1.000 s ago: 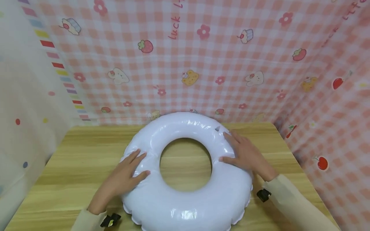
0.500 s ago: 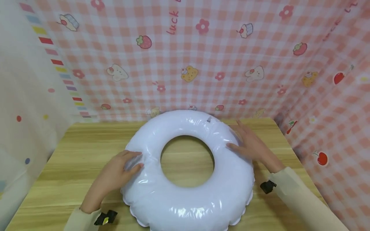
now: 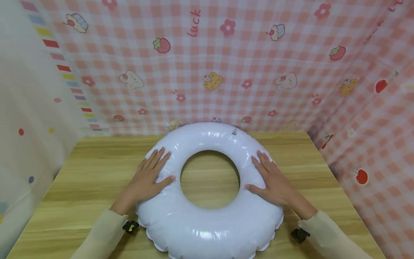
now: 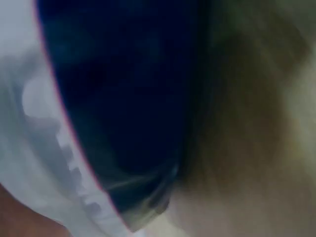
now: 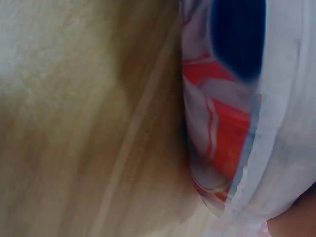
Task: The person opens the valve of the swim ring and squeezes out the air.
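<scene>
A white inflated swim ring [image 3: 210,226] lies flat on the wooden table in the head view, its small valve [image 3: 234,132] at the far right of the top. My left hand [image 3: 147,180] rests on the ring's left side, fingers spread and pointing away from me. On the opposite side my right hand [image 3: 273,183] lies with straight fingers, its thumb near the inner hole. The left wrist view shows the ring's dark blue underside [image 4: 118,98] and pale seam. In the right wrist view its lower side [image 5: 222,128] has red, white and blue print. My fingers are hidden in both wrist views.
The wooden table [image 3: 93,187] extends to both sides of the ring. A pink checked cloth [image 3: 194,72] hangs behind, close to the ring's far edge. More patterned cloth hangs along the left and right sides. Black wrist devices [image 3: 300,235] sit under both sleeves.
The ring has turned slightly counterclockwise, its valve shifting left and away. My left hand has gone from the ring's outer edge to lying spread on top. My right hand has come back inward onto the ring.
</scene>
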A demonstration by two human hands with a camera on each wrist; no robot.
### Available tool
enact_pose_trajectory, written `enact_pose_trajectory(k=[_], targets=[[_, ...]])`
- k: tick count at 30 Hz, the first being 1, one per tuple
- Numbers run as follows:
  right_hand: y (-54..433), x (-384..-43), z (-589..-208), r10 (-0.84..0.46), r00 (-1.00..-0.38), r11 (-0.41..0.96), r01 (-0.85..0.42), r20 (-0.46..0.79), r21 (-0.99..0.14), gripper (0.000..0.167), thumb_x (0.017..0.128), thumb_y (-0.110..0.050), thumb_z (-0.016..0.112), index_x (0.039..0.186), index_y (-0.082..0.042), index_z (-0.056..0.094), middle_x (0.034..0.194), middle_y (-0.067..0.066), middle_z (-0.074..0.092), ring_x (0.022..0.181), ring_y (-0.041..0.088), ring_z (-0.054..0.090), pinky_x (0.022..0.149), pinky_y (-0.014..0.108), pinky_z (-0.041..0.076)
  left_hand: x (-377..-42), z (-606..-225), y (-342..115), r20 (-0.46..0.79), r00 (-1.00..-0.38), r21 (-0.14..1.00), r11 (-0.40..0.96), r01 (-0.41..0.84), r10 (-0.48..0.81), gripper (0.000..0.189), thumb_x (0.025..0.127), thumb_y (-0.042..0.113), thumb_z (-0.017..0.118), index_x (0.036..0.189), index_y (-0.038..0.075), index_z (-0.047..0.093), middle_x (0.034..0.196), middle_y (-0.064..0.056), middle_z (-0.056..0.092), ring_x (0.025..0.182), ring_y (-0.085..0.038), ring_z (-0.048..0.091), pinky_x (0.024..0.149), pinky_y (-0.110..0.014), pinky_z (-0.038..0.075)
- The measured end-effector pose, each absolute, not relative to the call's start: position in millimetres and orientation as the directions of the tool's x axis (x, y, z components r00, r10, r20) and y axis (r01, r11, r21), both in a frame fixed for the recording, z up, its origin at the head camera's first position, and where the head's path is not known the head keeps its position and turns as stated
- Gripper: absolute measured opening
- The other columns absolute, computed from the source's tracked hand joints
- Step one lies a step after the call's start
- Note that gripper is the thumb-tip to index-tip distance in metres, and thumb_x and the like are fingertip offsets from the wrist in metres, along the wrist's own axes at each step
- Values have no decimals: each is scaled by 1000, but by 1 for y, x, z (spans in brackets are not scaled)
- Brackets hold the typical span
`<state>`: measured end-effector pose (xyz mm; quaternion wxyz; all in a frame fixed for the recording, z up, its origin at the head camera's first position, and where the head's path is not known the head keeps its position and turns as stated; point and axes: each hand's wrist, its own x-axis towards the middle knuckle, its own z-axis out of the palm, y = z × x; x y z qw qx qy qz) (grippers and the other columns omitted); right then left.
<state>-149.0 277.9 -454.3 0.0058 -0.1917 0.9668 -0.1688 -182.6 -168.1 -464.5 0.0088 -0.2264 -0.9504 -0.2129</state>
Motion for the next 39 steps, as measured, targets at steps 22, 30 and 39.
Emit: enact_pose_trajectory(k=[22,30,39], targets=[[269,-150,-465,-366,-930,897,-358,19,-260,99,97,-69,51,166,-13,8,174,14,-3,161,36,1,127,62,10,-182,-463,-164,30,-907,333,852,405,419,87,101,65,45,167,22,10,175,-7,-4,162,-33,-3,126,-66,2],[268,-150,-465,-369,-929,894,-363,26,-262,98,97,-67,52,166,-12,10,174,14,-1,161,37,3,127,62,12,-179,-465,-161,44,-908,351,845,404,416,86,101,62,46,167,21,10,175,-9,-2,162,-35,-2,125,-68,2],[266,-150,-465,-369,-929,888,-364,35,-281,97,96,-65,55,166,-12,13,174,14,2,161,36,5,127,61,12,-181,-466,-160,43,-909,348,846,403,415,85,101,63,46,167,22,12,175,-7,1,162,-34,1,125,-67,2]])
